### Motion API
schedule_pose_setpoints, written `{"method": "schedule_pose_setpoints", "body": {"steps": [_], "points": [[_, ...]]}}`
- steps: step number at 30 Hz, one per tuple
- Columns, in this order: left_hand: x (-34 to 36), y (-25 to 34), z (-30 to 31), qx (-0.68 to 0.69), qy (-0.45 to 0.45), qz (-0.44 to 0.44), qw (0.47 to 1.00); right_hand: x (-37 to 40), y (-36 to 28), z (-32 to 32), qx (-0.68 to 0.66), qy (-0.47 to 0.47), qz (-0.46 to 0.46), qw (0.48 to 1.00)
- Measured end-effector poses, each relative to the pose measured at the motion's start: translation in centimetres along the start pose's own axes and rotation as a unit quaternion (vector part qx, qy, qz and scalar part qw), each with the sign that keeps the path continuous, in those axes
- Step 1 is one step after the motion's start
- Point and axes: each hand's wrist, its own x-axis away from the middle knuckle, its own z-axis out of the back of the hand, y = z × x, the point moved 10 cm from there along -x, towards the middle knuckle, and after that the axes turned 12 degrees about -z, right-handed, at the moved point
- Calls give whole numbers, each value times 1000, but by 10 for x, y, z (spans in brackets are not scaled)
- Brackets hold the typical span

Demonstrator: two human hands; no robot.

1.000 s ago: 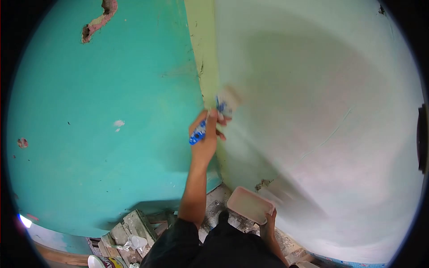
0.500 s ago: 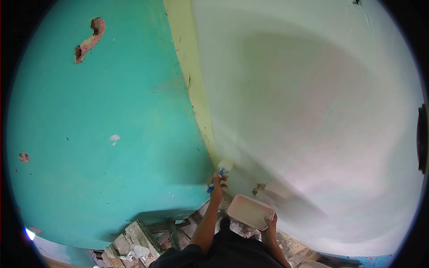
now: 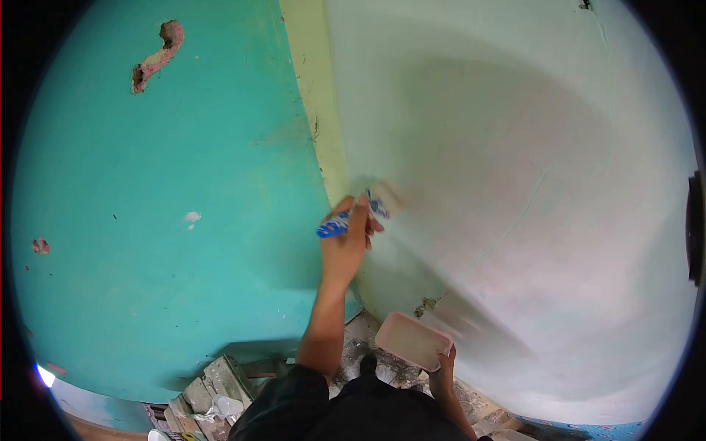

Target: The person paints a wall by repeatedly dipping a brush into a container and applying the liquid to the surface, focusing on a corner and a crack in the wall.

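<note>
Near the corner, my left hand [image 3: 351,231] is closed round the blue and white handle of a paint brush [image 3: 378,203]. The brush head is blurred and lies at the pale wall [image 3: 471,162], just right of the yellow-green strip [image 3: 318,110]. Lower down, my right hand [image 3: 443,371] grips the right end of a shallow pinkish tray [image 3: 413,341]. The tray is tilted and has a pale layer inside. My right thumb lies over its rim.
A teal wall [image 3: 169,184] with a chipped gouge [image 3: 158,56] fills the left side. Wooden boards and rubble [image 3: 213,386] lie at the lower left. The floor [image 3: 358,342] is spattered. A dark object [image 3: 695,228] is at the right edge.
My left hand and the brush have moved up along the corner, with the arm stretched further out. My right hand and the tray are almost where they were. The view has shifted slightly.
</note>
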Motion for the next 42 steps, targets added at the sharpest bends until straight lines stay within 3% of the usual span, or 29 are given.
{"method": "schedule_pose_setpoints", "body": {"steps": [3,6,9,13,18,24,28,33,35,39,42], "points": [[-18,55,0,84,32,-90,992,1,1,-5,1,-15,-1,1000],[-30,59,0,172,30,-133,976,-6,11,1,25,-11,4,1000],[-28,-2,-5,251,38,-98,962,-3,7,-8,18,-12,-6,1000],[44,-119,6,255,33,-116,959,-4,13,-2,3,-1,-18,1000],[150,-252,55,173,153,118,966,1,4,-9,-4,-5,-21,1000],[197,-306,94,-68,130,216,965,-10,1,-10,41,-9,5,999],[148,-259,63,-42,73,168,982,-12,4,-15,37,-2,-11,999],[70,-122,34,-43,22,40,998,-11,5,-32,31,-32,-24,999],[56,-85,31,17,46,14,999,-11,5,-37,41,-45,-18,998],[44,-77,29,167,68,-48,982,-6,1,-49,39,-47,-22,998],[66,-138,35,223,101,-36,969,-6,-4,-54,39,-49,-11,998]]}}
